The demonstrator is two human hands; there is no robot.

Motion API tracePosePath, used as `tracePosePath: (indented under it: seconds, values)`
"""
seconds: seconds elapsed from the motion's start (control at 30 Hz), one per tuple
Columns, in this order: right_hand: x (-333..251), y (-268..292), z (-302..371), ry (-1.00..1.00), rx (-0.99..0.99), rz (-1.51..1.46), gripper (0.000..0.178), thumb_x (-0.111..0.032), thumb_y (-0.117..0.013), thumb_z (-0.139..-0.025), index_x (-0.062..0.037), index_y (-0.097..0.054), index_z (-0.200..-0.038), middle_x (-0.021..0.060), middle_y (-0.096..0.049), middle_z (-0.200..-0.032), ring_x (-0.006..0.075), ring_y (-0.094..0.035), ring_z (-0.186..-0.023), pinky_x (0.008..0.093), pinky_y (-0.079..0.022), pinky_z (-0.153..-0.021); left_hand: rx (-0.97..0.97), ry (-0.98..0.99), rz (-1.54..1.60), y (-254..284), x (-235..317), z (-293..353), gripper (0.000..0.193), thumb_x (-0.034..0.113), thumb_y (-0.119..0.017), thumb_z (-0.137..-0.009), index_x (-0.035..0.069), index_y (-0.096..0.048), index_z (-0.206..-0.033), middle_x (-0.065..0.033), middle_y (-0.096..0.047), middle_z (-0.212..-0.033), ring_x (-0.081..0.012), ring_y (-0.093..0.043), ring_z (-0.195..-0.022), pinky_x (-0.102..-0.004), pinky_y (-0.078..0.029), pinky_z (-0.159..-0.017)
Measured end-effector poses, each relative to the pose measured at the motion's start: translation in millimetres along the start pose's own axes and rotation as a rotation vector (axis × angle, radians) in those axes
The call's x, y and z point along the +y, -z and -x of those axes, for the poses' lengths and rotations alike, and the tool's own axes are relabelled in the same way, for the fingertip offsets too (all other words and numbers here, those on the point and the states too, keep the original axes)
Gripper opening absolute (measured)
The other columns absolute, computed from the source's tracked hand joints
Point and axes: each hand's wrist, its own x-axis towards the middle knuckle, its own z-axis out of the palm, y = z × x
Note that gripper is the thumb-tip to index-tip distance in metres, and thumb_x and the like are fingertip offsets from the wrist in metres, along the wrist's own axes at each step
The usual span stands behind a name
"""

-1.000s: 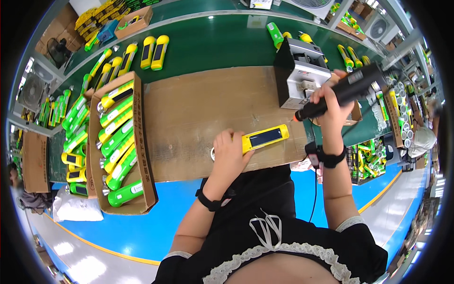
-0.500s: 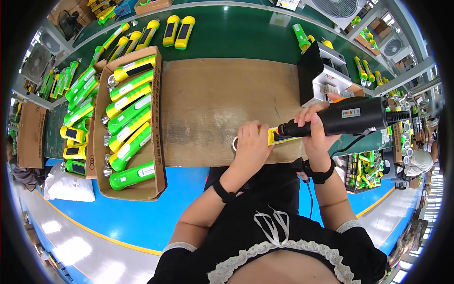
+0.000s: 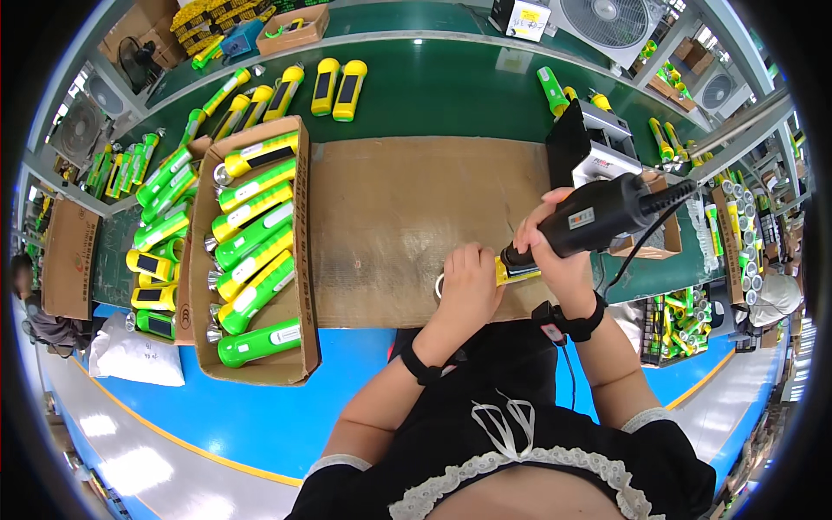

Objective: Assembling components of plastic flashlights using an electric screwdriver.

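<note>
Black cylindrical power screwdriver [image 3: 598, 217] just came down over yellow plastic flashlight [image 3: 523, 277], right of centre; both hands now on one piece. Left hand [image 3: 469, 286]: fingers pinching flashlight. Right hand [image 3: 559, 260]: fingers wrapped round driver. Left of frame: open brown cardboard box [image 3: 306, 269], green-and-yellow flashlights [image 3: 256, 247] inside.

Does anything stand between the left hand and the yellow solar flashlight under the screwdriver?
Nothing visible; the left hand holds the yellow solar flashlight. The black electric screwdriver in the right hand partly hides it here.
</note>
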Motion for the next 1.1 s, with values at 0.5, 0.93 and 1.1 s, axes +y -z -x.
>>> tracePosePath:
  seconds: [0.5, 0.93, 1.1]
  values:
    - [-1.7, 27.2, -9.6, 0.113, 0.109, 0.044, 0.059, 0.009, -0.055, -0.076, -0.0043, -0.029, -0.128, 0.0032, -0.053, -0.072, 0.0113, -0.054, -0.06, 0.0257, -0.046, -0.061, -0.422, 0.149, -0.209, 5.9, 2.5, -22.6, 0.049, 0.029, -0.072, -0.069, -0.003, -0.052, -0.102, -0.021, -0.055, -0.097, -0.0375, -0.053, -0.092, -0.0461, -0.043, -0.079]
    - [-44.8, 145.3, 26.5, 0.435, 0.677, 0.232, 0.063, -0.008, -0.063, -0.081, -0.0009, -0.024, -0.13, 0.0073, -0.05, -0.076, 0.0167, -0.052, -0.062, 0.0315, -0.046, -0.061, 0.201, 0.562, -0.574, -47.2, -111.1, -289.3, 0.081, 0.066, -0.054, -0.076, -0.004, -0.044, -0.117, -0.0199, -0.05, -0.106, -0.0356, -0.053, -0.1, -0.0479, -0.042, -0.083]
    - [-42.0, 159.7, 32.6, 0.369, 0.663, 0.126, 0.061, -0.003, -0.061, -0.083, -0.0037, -0.024, -0.131, 0.0069, -0.049, -0.078, 0.0167, -0.052, -0.063, 0.032, -0.047, -0.062, 0.126, 0.861, -0.956, 30.1, -262.3, -257.5, 0.048, 0.021, -0.052, -0.086, 0.007, -0.035, -0.129, -0.016, -0.049, -0.112, -0.032, -0.054, -0.1, -0.0451, -0.045, -0.084]
